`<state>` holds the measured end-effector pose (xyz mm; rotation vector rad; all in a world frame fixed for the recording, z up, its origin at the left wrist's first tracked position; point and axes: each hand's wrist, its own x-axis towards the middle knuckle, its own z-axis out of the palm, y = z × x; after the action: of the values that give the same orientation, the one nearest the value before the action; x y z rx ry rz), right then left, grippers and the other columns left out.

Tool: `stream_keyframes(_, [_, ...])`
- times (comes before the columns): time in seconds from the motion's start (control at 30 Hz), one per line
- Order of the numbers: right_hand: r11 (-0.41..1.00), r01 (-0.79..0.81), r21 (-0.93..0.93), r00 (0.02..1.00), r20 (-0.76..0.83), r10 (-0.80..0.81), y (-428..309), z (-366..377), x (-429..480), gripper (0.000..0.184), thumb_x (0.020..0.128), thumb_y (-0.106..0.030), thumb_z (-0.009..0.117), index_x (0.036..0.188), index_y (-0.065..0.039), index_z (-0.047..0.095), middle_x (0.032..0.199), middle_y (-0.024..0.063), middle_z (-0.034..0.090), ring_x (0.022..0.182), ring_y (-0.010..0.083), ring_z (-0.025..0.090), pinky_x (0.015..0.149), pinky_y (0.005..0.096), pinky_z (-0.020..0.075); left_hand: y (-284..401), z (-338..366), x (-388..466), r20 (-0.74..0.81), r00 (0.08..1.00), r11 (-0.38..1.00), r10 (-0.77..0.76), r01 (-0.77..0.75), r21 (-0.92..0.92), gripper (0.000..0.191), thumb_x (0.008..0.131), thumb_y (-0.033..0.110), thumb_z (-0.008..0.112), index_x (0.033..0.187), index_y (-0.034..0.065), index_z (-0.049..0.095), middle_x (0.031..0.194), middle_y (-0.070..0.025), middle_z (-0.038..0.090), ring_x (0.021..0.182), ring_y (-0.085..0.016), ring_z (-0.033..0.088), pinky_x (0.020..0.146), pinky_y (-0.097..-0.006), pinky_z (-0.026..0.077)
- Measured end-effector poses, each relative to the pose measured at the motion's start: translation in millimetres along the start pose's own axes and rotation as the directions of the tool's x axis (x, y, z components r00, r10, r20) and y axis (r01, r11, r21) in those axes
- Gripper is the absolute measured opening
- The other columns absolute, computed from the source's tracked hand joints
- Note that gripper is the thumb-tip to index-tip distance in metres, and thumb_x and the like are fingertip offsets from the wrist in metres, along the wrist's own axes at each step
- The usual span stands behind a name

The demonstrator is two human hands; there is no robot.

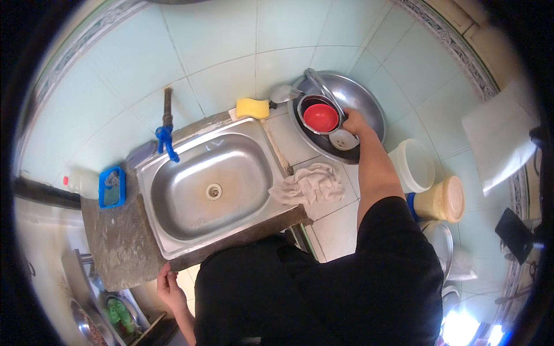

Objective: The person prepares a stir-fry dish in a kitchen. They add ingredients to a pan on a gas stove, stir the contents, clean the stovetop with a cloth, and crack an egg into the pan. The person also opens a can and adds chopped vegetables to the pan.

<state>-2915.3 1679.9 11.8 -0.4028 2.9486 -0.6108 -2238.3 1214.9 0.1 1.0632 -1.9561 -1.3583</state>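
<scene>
At the right of the counter, a large metal basin [368, 97] leans near the tiled wall. In it lie a dark pot with a red bowl [320, 117] inside, a white bowl [344, 141] and a long metal utensil [324, 88]. My right hand [355, 122] is at the pot's right side, by the end of the long utensil; its fingertips are partly hidden, so what it grips is unclear. Down at the sink's front left corner, my left hand [169, 283] holds nothing, its fingers loosely bent. Between my hands is the stainless steel sink [212, 155], with no dishes in it.
A blue-handled tap [164, 136] overhangs the sink. A yellow sponge [252, 108] and a metal ladle [283, 93] lie behind. A crumpled cloth [314, 184] rests right of the sink, a blue tray [111, 188] left. Plastic tubs [413, 166] stand beyond my right arm.
</scene>
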Motion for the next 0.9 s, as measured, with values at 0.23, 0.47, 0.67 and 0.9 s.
stream_keyframes(0.23, [0.975, -0.040, 0.218, 0.976, 0.217, -0.008, 3, 5, 49, 0.031, 0.075, -0.011, 0.077, 0.105, -0.001, 0.076, 0.088, 0.0153, 0.076, 0.076, 0.0261, 0.070, 0.072, 0.0422, 0.0550, 39, 61, 26, 0.105, 0.994, 0.997, -0.017, 0.008, 0.082, 0.021, 0.104, 0.003, 0.059, 0.121, -0.0013, 0.071, 0.120, -0.0083, 0.071, 0.098, -0.014, 0.065, 0.087, -0.0292, 0.054])
stream_keyframes(0.47, [0.901, -0.166, 0.402, 0.983, 0.144, 0.117, -17, -76, 21, 0.024, 0.090, -0.024, 0.078, 0.106, -0.006, 0.076, 0.077, 0.0047, 0.068, 0.072, 0.0167, 0.064, 0.066, 0.0352, 0.0521, 103, 92, 44, 0.217, 0.975, 0.995, -0.039, 0.018, 0.098, 0.021, 0.103, 0.005, 0.061, 0.120, -0.0009, 0.071, 0.114, -0.0082, 0.073, 0.099, -0.015, 0.066, 0.091, -0.0301, 0.053])
stream_keyframes(0.67, [0.728, -0.069, 0.683, 0.966, 0.228, -0.123, -168, -76, -99, 0.035, 0.095, -0.032, 0.075, 0.118, -0.005, 0.073, 0.090, 0.0045, 0.070, 0.083, 0.0131, 0.064, 0.074, 0.0327, 0.0535, 220, 186, 82, 0.655, 0.711, 0.936, 0.257, -0.352, 0.014, 0.044, 0.094, 0.011, 0.071, 0.137, 0.0023, 0.062, 0.114, -0.0114, 0.072, 0.108, -0.021, 0.066, 0.097, -0.0357, 0.052])
stream_keyframes(0.9, [0.833, 0.222, 0.506, 0.959, -0.269, -0.093, -198, -36, -75, 0.040, 0.092, -0.033, 0.077, 0.118, -0.003, 0.074, 0.103, 0.0159, 0.076, 0.093, 0.0274, 0.073, 0.087, 0.0372, 0.0577, 225, 307, 74, 0.700, 0.714, 0.936, -0.001, 0.248, -0.251, 0.019, 0.101, 0.016, 0.068, 0.114, 0.0061, 0.058, 0.084, -0.0038, 0.063, 0.072, -0.012, 0.061, 0.068, -0.0281, 0.050])
